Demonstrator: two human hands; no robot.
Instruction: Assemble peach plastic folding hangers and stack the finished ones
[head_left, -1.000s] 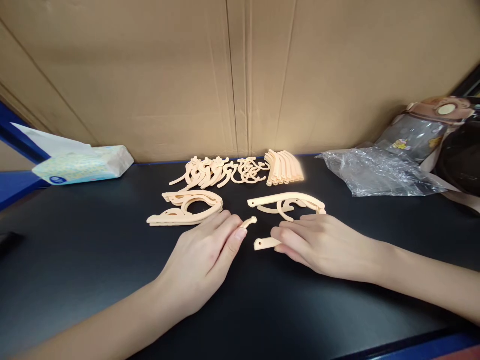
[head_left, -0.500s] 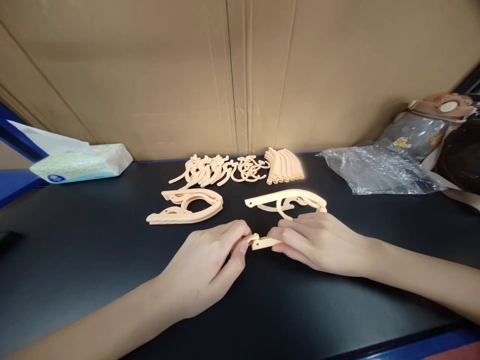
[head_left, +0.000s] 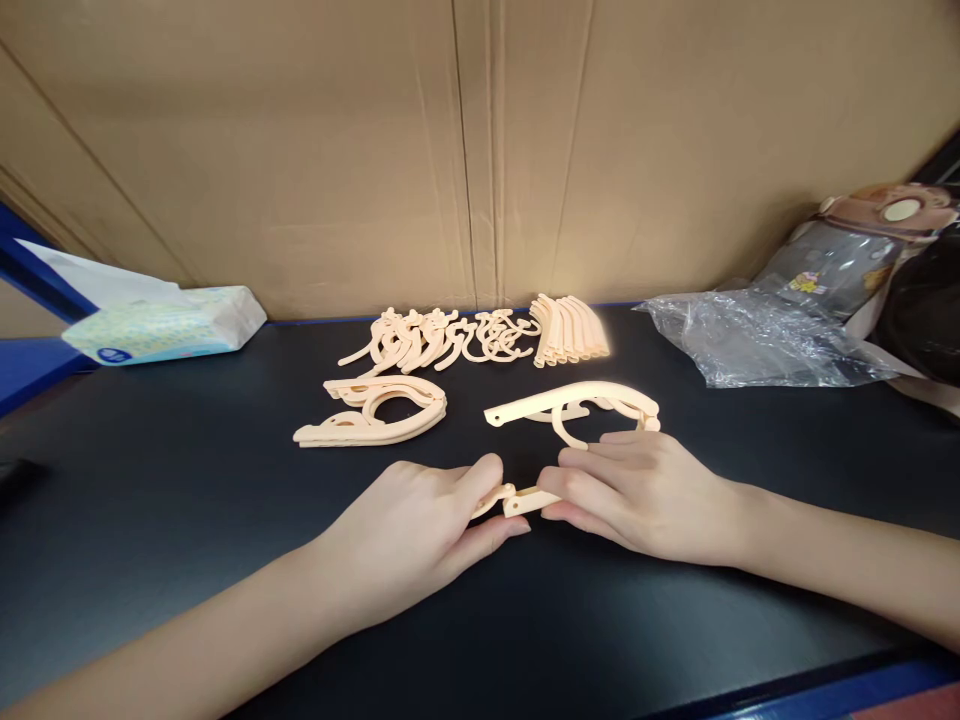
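Note:
My left hand (head_left: 420, 530) and my right hand (head_left: 637, 490) meet at the middle of a black table (head_left: 187, 520). Each pinches one end of a small peach plastic hanger part (head_left: 516, 498), and the two ends touch between my fingertips. Just behind my right hand lies a peach curved hanger arm with a hook (head_left: 574, 402). A stack of assembled peach hangers (head_left: 375, 410) lies behind my left hand. Farther back are a heap of loose hook pieces (head_left: 442, 340) and a row of straight arm pieces (head_left: 570, 332).
A tissue pack (head_left: 161, 325) sits at the back left. Crumpled clear plastic bags (head_left: 750, 340) and a packaged item (head_left: 862, 250) lie at the back right. A cardboard wall (head_left: 480, 150) closes the back. The table's blue edge (head_left: 840, 695) runs along the near right.
My left hand closed its fingers on the small piece and moved right and nearer to me. The two pieces, apart a second ago, now touch end to end between both hands.

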